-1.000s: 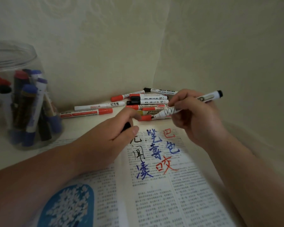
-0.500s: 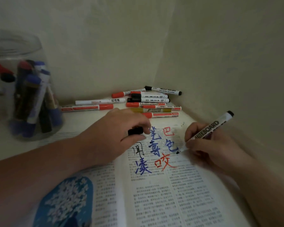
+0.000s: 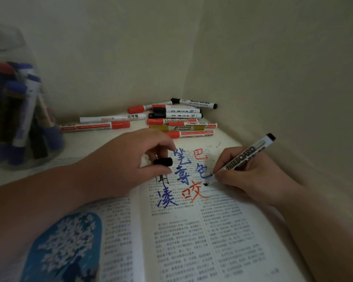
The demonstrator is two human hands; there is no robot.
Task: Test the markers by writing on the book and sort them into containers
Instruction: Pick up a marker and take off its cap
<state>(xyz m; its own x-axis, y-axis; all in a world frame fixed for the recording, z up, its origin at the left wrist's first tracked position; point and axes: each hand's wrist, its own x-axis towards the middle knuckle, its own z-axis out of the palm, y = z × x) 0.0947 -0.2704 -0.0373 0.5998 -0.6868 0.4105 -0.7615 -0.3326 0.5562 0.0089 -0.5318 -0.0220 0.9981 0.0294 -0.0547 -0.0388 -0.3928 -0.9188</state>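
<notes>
An open book (image 3: 202,237) lies in front of me, its right page marked with blue, red and black handwritten characters. My right hand (image 3: 251,176) grips a white whiteboard marker (image 3: 243,157) with a black end; its tip touches the page beside a fresh black mark. My left hand (image 3: 130,161) rests on the book's middle and pinches a black marker cap (image 3: 163,161) between thumb and fingers. A pile of several red, black and yellow markers (image 3: 175,121) lies in the far corner. A clear jar (image 3: 14,110) at the left holds several blue-capped markers.
Pale walls meet in a corner close behind the marker pile and run along the right side of the book. A blue picture with white blossoms (image 3: 65,245) fills the left page's lower part. Bare table surface (image 3: 86,143) shows between jar and book.
My right hand brought the marker down from above the pile to the page, and a black mark has appeared under its tip. My left hand still holds the cap.
</notes>
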